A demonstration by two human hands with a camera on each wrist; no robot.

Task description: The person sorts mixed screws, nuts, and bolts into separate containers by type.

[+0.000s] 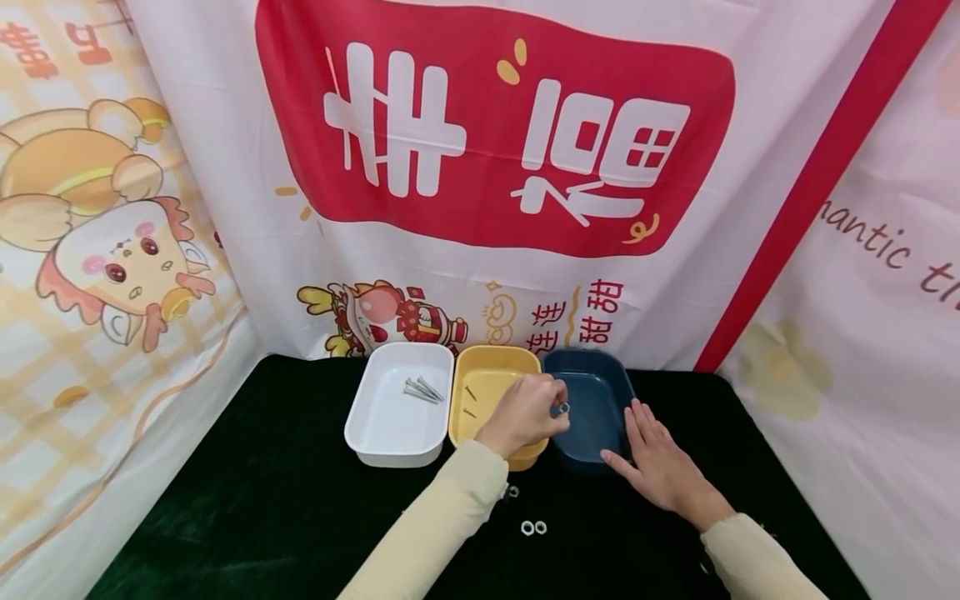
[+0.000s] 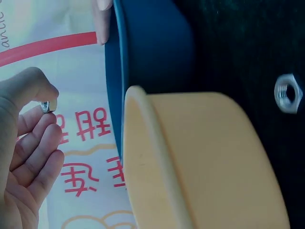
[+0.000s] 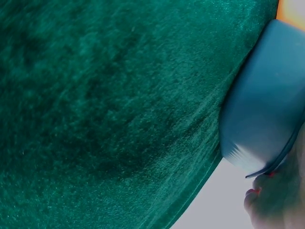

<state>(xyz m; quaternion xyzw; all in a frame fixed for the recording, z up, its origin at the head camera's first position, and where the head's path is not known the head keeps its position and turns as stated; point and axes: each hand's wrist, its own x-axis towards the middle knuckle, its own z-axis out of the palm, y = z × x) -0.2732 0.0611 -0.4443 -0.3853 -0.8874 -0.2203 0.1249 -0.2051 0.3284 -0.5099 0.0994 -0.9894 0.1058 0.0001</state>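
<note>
My left hand (image 1: 522, 410) pinches a small metal nut (image 1: 564, 408) between thumb and fingertips, above the left side of the dark blue tray (image 1: 592, 417). In the left wrist view, the nut (image 2: 45, 107) shows at the tip of the thumb, and the other fingers are loosely bent beneath it. My right hand (image 1: 663, 462) rests with fairly straight fingers on the blue tray's right rim. Beside the blue tray is a yellow tray (image 1: 495, 357) holding two small screws (image 1: 470, 412), partly hidden behind my left wrist.
A white tray (image 1: 382, 425) with several long screws (image 1: 423, 390) stands left of the yellow one. Several nuts (image 1: 528, 534) lie on the dark green cloth (image 1: 285, 500) in front of the trays. Printed fabric (image 1: 487, 225) hangs behind and at both sides.
</note>
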